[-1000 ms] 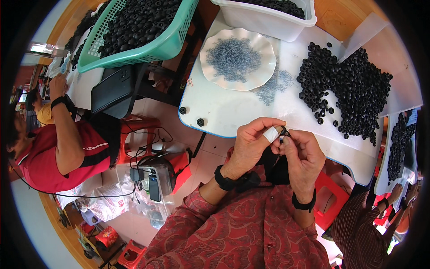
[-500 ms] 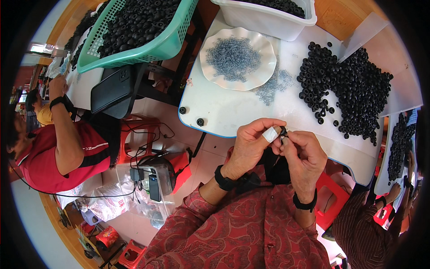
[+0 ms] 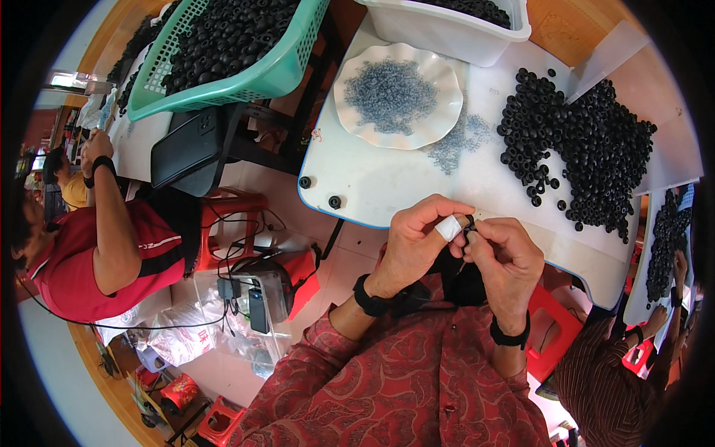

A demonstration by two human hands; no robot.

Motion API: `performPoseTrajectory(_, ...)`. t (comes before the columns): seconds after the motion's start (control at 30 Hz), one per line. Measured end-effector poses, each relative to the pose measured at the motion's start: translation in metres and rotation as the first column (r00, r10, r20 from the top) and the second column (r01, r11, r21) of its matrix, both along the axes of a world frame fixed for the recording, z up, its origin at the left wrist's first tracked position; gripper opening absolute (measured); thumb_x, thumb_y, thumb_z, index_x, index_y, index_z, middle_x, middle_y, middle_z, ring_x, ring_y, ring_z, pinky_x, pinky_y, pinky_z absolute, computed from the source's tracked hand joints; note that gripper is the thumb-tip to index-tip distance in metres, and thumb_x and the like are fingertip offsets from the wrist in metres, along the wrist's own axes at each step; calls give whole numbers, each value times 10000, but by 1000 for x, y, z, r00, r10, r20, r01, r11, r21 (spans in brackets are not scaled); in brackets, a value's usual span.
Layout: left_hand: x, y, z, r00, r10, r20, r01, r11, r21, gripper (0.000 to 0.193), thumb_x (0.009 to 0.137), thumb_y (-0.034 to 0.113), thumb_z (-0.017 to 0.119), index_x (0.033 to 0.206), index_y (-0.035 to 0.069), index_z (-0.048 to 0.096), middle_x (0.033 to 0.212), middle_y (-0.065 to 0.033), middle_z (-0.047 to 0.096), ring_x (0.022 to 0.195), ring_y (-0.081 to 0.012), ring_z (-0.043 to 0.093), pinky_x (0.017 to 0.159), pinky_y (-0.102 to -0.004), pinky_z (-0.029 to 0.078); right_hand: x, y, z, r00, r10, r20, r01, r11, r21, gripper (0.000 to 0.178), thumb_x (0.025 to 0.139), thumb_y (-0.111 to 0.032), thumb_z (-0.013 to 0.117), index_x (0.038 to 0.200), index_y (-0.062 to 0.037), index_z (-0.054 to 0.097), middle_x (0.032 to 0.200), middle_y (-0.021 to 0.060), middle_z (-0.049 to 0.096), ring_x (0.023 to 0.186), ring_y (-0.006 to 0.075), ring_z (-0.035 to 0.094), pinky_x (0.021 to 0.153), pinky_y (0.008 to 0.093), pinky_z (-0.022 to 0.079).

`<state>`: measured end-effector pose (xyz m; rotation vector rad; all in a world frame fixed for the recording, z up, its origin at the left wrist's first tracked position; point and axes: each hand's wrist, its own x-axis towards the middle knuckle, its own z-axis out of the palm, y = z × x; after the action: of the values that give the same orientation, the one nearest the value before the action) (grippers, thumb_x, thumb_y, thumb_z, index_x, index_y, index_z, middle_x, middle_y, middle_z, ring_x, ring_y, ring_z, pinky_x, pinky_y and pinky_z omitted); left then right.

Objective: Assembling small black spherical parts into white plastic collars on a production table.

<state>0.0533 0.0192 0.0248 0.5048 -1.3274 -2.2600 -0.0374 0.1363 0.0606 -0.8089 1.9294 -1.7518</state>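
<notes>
Close together in front of my chest, just over the near edge of the white table, both hands are closed around one small piece. My left hand (image 3: 412,240), with white tape wrapped on its thumb, pinches a small black ring-shaped part (image 3: 469,222). The fingertips of my right hand (image 3: 512,253) press at the same part from the other side; whether they also hold something smaller is hidden. Beyond them lie a pile of similar black parts (image 3: 607,153) and a white scalloped plate (image 3: 350,115) of small clear bluish rings (image 3: 391,97).
Two loose black parts (image 3: 335,202) sit near the table's left corner. A white bin (image 3: 462,41) stands at the back, and a green basket (image 3: 261,86) of black parts is far left. Clear plastic sheeting (image 3: 670,127) edges the right side. A person in red (image 3: 112,253) sits left.
My hands stay together; the black part has turned slightly between my fingertips. The person on the left has brought their hands together. The whole view has shifted a little.
</notes>
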Motion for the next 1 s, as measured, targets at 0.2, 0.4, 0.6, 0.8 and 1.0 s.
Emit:
performPoseTrajectory(0.2,6,-5,-1,999,-24,48,25,999,-39,189,986,45,564,1125,-18,676,826,-50,631,678,-88,601,569,-227,514,-6,2,5,995,89,44,-90,996,28,144,850,110,657,978,47,666,939,98,663,731,123,667,620,235,561)
performPoseTrajectory(0.4,4,-4,-7,997,-65,-29,71,956,286,225,997,110,581,1148,-41,653,797,-50,634,651,-95,591,546,-238,507,-5,0,7,972,85,221,-84,996,-15,148,874,99,641,1012,52,670,938,92,663,727,118,666,634,231,570)
performPoseTrajectory(0.6,2,-3,-10,996,-58,-73,86,874,479,230,1000,119,579,1147,-44,648,800,-59,649,645,-99,599,545,-241,510,-6,2,3,965,72,253,-64,997,-38,151,885,96,631,1025,51,667,925,85,660,740,111,662,649,231,577)
performPoseTrajectory(0.8,1,-4,-8,997,-57,-52,75,859,506,230,1000,124,579,1146,-38,649,783,-58,652,633,-102,611,554,-231,515,-6,0,2,969,67,238,-64,998,-19,134,890,82,632,1017,52,665,913,80,667,740,102,656,654,232,572)
performPoseTrajectory(1.0,0,-1,-10,999,-29,-17,34,836,548,227,998,119,579,1148,-37,647,806,-60,655,648,-102,615,576,-226,521,-5,-2,0,969,54,241,-56,998,1,122,892,60,640,1009,44,668,889,75,689,725,91,647,655,221,557)
